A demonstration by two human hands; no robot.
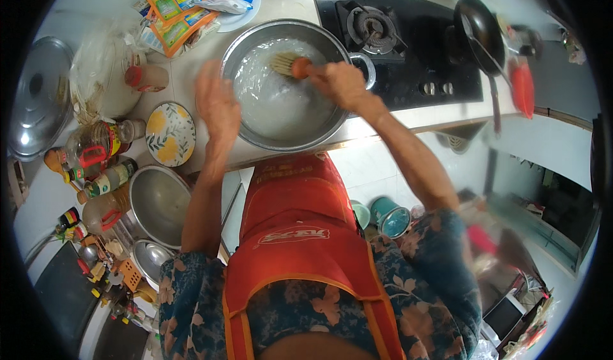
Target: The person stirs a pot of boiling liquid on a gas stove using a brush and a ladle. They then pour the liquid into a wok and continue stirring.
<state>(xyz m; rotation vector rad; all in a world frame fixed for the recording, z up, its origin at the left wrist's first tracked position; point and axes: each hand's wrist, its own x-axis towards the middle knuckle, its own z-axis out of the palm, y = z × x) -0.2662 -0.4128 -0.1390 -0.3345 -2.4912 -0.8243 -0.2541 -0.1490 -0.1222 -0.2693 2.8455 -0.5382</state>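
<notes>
A large round metal pot (287, 137) stands on the counter in front of me, with cloudy water swirling inside. My right hand (342, 84) grips the handle of a pot-scrubbing brush (291, 66) with a rounded brown head. Its pale bristles reach into the water near the far side. At the pot's left rim is my left hand (218, 104), blurred by motion. Whether it grips the rim or a handle there, I cannot tell. On the right side of the pot, a metal loop handle (366, 69) shows.
A black gas hob (412, 73) lies to the right, with a wok (479, 34) at its far end. Left are a flower-patterned plate (171, 134), several oil bottles (98, 144) and a metal basin (160, 207). Food packets (177, 10) lie behind. Buckets (390, 216) stand on the floor.
</notes>
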